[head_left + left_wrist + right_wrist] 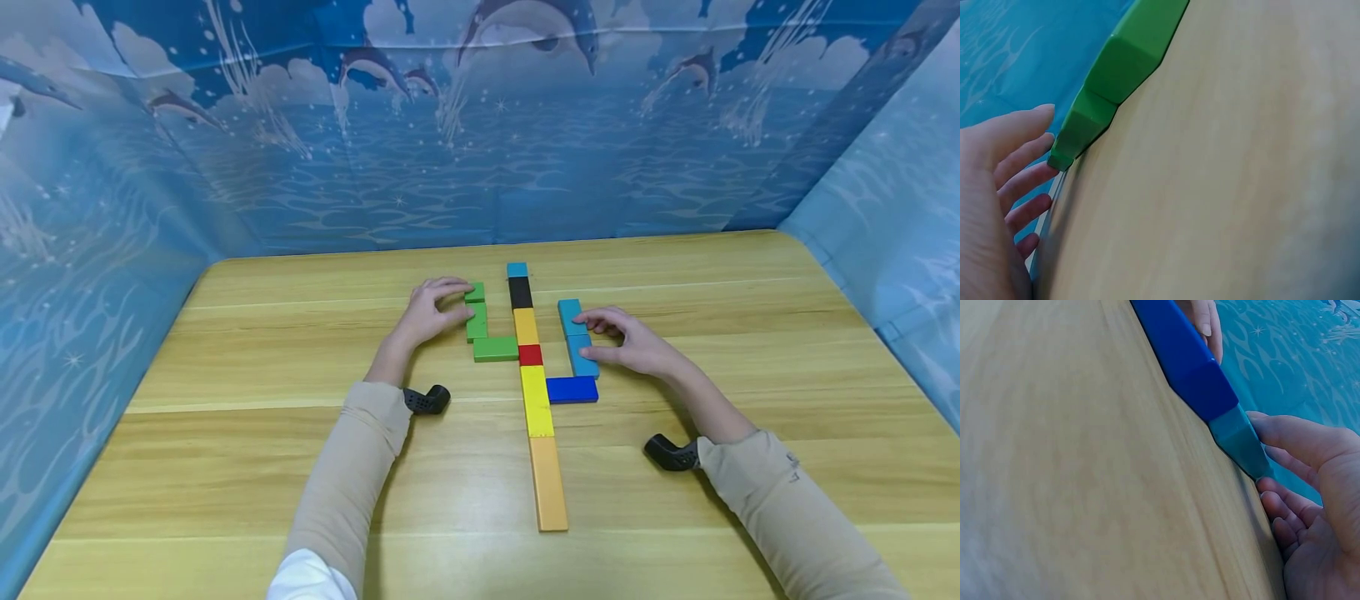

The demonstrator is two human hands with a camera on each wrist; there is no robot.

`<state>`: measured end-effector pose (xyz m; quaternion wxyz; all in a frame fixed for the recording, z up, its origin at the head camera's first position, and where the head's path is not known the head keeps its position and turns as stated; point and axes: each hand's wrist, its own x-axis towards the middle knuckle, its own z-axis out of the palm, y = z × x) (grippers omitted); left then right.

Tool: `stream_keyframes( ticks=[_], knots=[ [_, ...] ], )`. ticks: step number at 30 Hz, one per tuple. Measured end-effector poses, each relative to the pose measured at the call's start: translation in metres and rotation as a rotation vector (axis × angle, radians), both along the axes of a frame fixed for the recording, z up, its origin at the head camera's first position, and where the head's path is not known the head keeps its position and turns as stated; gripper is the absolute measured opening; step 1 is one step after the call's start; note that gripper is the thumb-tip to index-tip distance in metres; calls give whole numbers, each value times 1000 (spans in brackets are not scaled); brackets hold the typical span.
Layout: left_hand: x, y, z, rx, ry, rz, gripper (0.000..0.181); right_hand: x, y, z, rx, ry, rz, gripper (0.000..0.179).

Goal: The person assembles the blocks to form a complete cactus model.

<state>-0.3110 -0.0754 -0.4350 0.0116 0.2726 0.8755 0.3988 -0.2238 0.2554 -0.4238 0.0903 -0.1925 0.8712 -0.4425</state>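
Two green blocks, a small one (pixel 474 292) and a longer one (pixel 477 322), stand end to end above a crosswise green block (pixel 496 349). My left hand (pixel 433 312) is at their left side, index fingertip at the small block and thumb by the longer one. On the other side, two light blue blocks, an upper (pixel 572 317) and a lower (pixel 582 356), form a column. My right hand (pixel 628 340) touches them from the right, index finger at the upper block, thumb at the lower. A dark blue block (pixel 572 390) lies crosswise just below.
Between the hands runs a line of blocks: light blue (pixel 517 269), black (pixel 520 292), orange-yellow (pixel 527 327), red (pixel 530 355), yellow (pixel 537 402) and tan (pixel 549 485). All lie on a wooden table (pixel 225 450). Ocean-print cloth (pixel 480 167) surrounds the back and sides.
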Motion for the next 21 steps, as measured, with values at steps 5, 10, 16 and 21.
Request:
stream_keyframes(
  ticks=[5, 10, 16, 21],
  knots=[
    [1, 0, 0, -10, -2, 3, 43, -2, 3, -3, -11, 2, 6, 47],
    [1, 1, 0, -24, 7, 7, 44, -2, 4, -3, -15, 12, 13, 48],
    [0, 2, -2, -15, 17, 6, 43, 8, -5, 14, -8, 6, 9, 46],
    [0, 1, -2, 0, 18, 5, 42, 9, -6, 17, -14, -1, 7, 46]
  ],
)
